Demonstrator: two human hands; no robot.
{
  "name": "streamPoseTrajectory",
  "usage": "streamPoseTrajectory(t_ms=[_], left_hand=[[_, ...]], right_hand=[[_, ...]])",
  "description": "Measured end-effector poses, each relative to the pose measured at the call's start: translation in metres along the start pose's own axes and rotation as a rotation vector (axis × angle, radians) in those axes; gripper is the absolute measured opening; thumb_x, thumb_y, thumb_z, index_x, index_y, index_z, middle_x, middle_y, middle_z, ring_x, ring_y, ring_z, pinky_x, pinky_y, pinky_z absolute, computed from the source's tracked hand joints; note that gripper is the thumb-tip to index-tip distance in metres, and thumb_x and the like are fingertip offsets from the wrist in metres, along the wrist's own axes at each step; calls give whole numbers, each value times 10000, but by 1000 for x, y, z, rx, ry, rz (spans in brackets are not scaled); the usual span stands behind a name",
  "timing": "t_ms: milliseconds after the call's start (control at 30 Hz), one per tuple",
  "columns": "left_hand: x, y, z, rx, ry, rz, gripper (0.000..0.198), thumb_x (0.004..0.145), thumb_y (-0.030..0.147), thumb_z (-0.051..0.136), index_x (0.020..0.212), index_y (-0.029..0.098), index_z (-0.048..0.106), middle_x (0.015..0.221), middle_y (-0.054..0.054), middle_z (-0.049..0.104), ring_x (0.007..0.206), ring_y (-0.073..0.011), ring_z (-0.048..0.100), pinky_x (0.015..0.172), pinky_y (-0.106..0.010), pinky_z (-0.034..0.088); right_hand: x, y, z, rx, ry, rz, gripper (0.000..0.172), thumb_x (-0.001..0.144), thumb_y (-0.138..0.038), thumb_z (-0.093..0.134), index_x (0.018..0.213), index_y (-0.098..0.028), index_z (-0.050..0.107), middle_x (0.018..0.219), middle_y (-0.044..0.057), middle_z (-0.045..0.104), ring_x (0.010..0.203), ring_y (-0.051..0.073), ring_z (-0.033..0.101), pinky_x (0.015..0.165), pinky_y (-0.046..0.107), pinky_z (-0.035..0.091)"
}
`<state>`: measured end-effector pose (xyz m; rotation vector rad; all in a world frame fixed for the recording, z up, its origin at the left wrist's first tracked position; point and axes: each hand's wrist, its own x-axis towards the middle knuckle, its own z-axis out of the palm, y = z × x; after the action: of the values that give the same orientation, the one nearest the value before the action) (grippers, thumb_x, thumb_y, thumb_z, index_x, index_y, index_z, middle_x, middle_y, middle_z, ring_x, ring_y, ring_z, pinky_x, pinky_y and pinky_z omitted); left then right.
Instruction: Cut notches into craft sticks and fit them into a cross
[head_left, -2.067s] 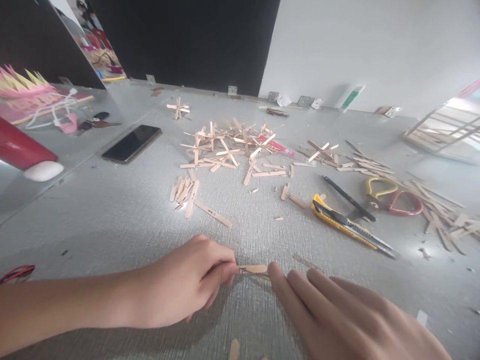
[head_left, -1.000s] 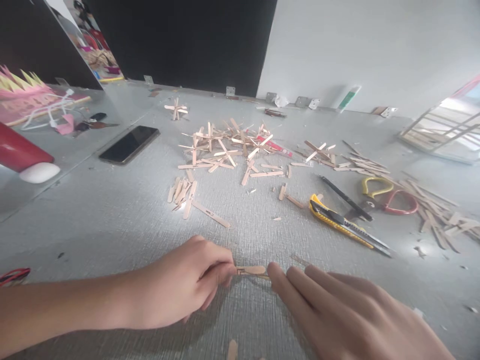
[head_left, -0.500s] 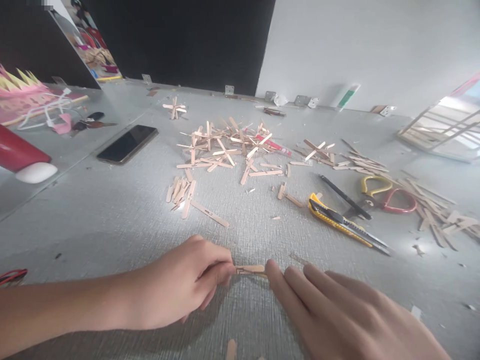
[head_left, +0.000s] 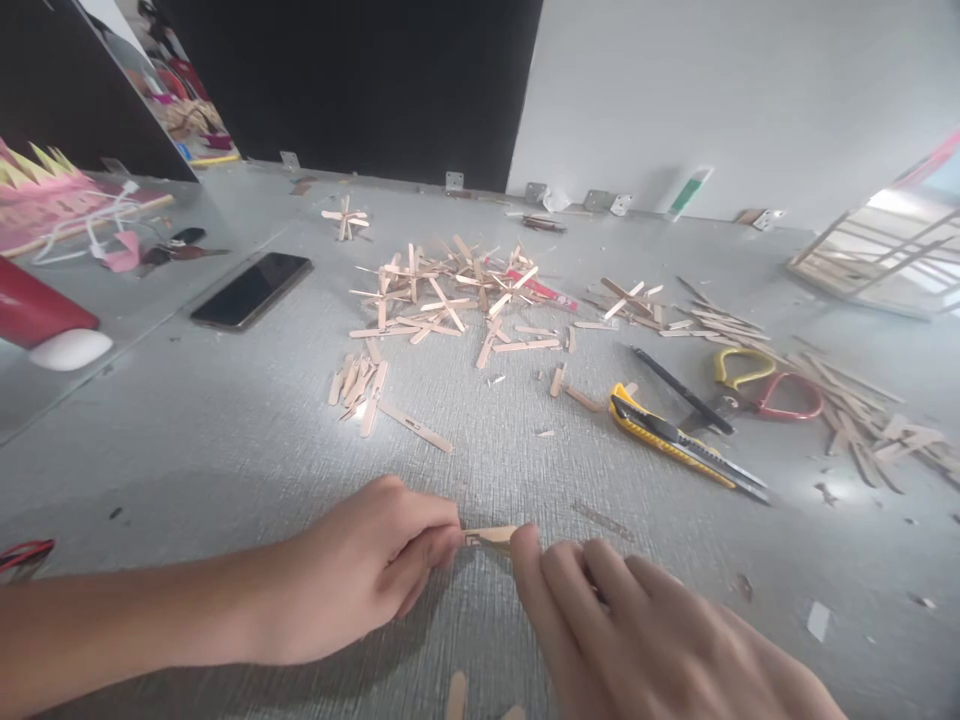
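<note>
Between my hands, just above or on the grey table, is a small wooden craft stick with a notch or slot cut near its left end. A second piece of wood seems to lie along it, though the overlap is hard to make out. My left hand pinches the left end between thumb and forefinger. Fingers of my right hand are curled over the right end, gripping it; the thumb is hidden beneath. At the bottom edge, the tip of another craft stick shows. A thin clear strip lies beyond my right fingers.
Beyond my hands lie a heap of craft sticks, some crossed, and cut pieces. To the right are a yellow utility knife, a black pen, scissors and more sticks. A phone lies left.
My right hand has moved slightly left and curled its fingers further over the stick's right end, exposing the clear strip. My left hand keeps its pinch. The view has shifted slightly.
</note>
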<state>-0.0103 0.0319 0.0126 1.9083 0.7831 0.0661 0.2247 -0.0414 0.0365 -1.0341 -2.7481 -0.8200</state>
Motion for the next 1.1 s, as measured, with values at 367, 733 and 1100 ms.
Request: streamPoseTrajectory(t_ms=[367, 733, 1100], left_hand=[[-1, 2, -1, -77, 13, 4, 452, 1101, 388, 361, 690, 211, 420, 538, 72, 440, 487, -92, 436, 509, -219, 336], [-2, 11, 13, 104, 125, -56, 412, 1101, 361, 317, 716, 220, 360, 603, 69, 386, 548, -117, 322, 547, -278, 262], [-26, 43, 6, -206, 260, -3, 335, 941, 574, 511, 910, 255, 611, 648, 26, 547, 538, -158, 508, 455, -243, 351]], right_hand=[[3, -12, -4, -86, -26, 20, 230, 898, -77, 556, 995, -107, 762, 609, 6, 614, 480, 115, 456, 430, 282, 363], [4, -23, 5, -120, -29, 26, 324, 913, 6, 469, 1100, -30, 732, 637, 48, 611, 480, 153, 512, 407, 308, 378], [-8, 1, 32, 507, 279, 236, 364, 1066, -94, 290, 1315, -1, 538, 1020, 166, 679, 841, 217, 589, 736, 358, 516]])
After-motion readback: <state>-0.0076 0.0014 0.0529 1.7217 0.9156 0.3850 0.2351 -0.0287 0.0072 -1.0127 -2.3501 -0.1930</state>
